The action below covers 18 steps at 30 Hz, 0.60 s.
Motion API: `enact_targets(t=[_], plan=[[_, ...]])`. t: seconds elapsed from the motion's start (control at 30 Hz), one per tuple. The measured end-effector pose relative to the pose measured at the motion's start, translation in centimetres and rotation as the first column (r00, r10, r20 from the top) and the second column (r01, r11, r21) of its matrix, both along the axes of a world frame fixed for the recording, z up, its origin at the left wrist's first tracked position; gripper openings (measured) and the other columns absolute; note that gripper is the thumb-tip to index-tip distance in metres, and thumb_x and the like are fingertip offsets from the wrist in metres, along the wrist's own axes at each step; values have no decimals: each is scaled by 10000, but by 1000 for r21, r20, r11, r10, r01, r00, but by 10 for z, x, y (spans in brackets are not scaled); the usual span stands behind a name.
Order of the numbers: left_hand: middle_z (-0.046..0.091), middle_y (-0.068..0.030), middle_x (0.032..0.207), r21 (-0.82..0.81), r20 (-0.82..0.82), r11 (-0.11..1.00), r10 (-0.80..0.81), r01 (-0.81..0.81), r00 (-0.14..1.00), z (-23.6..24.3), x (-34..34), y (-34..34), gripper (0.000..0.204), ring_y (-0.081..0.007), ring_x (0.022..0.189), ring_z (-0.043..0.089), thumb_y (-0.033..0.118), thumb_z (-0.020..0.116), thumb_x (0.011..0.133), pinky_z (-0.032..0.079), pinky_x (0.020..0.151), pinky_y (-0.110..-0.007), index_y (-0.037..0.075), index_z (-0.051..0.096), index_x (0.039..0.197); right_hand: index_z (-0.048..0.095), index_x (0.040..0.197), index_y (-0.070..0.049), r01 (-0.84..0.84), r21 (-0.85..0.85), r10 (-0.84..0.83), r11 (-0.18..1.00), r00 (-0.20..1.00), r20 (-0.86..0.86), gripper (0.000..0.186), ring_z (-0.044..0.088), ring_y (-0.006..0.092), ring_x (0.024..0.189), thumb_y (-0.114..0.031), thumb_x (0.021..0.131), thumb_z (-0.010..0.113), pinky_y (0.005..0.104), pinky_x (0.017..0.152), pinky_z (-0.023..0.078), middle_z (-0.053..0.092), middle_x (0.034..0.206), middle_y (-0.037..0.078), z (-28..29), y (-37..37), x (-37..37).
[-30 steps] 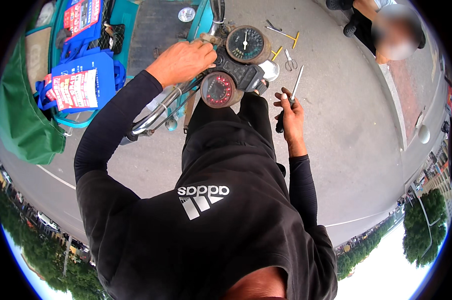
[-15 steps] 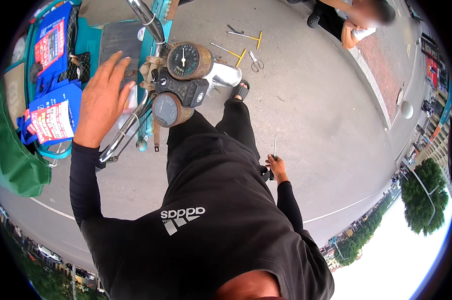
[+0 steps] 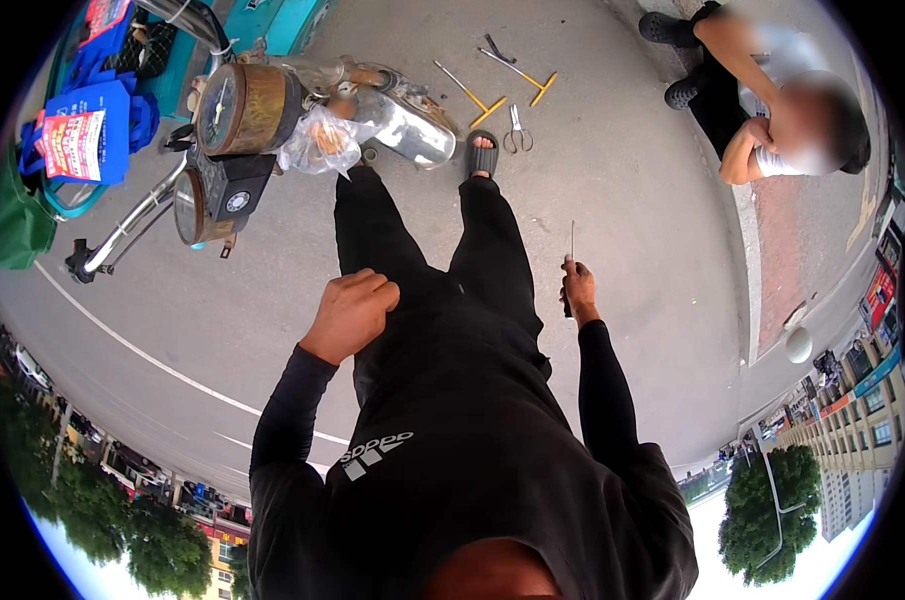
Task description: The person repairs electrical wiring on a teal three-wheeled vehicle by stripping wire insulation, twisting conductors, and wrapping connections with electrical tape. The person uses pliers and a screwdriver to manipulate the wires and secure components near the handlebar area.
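My right hand, out to my right over the pavement, grips a screwdriver with its thin metal shaft pointing away from me. Part of its dark handle shows below the fingers. My left hand is in front of my waist, fingers curled in, its palm hidden; I see nothing in it. Ahead to the left stands an old motor vehicle's front end, with a rusty round gauge, a second gauge and a chrome handlebar. A clear plastic bag hangs beside the gauges.
On the pavement ahead lie two yellow T-handled tools, a small dark tool and scissors. Blue bags and green cloth are at the far left. Another person sits by the kerb at the right.
My left hand has come away from the handlebar to my waist, its spread fingers now curled. The right hand still holds the screwdriver, farther out. My view has shifted, showing more of the vehicle's front.
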State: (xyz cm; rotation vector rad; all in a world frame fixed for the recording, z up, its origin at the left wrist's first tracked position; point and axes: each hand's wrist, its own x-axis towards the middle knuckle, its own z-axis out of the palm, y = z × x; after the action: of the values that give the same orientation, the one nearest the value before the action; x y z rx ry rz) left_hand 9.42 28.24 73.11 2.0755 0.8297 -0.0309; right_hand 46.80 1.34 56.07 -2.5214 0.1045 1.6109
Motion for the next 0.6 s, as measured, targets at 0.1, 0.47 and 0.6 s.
enact_targets(t=[0.1,0.47,0.6], plan=[[549,-49,665,-104,-182,990,73,-93,981,-73,16,-60,137,-246,688,606,-35,599,712,491,573,-385,84,532,699,622,1055,-39,156,210,-149,965,988,-48,428,491,117,500,-458,1022,542,302,446,430,458,646,-7,-45,37,45],[643,-116,971,-58,-443,928,308,-369,842,-217,-54,-194,185,-310,912,663,11,598,851,568,761,-411,45,628,1031,632,1025,-23,-160,179,192,971,965,-181,431,516,113,495,-449,1012,570,280,455,445,496,633,4,-185,7,-30],[651,-123,954,-78,-430,924,307,-374,849,-262,-66,-205,135,-315,899,667,48,619,884,566,766,-415,39,627,1019,592,912,-43,-141,153,172,978,961,-217,344,550,114,525,-375,1004,602,279,475,473,535,652,9,-203,-6,-54]])
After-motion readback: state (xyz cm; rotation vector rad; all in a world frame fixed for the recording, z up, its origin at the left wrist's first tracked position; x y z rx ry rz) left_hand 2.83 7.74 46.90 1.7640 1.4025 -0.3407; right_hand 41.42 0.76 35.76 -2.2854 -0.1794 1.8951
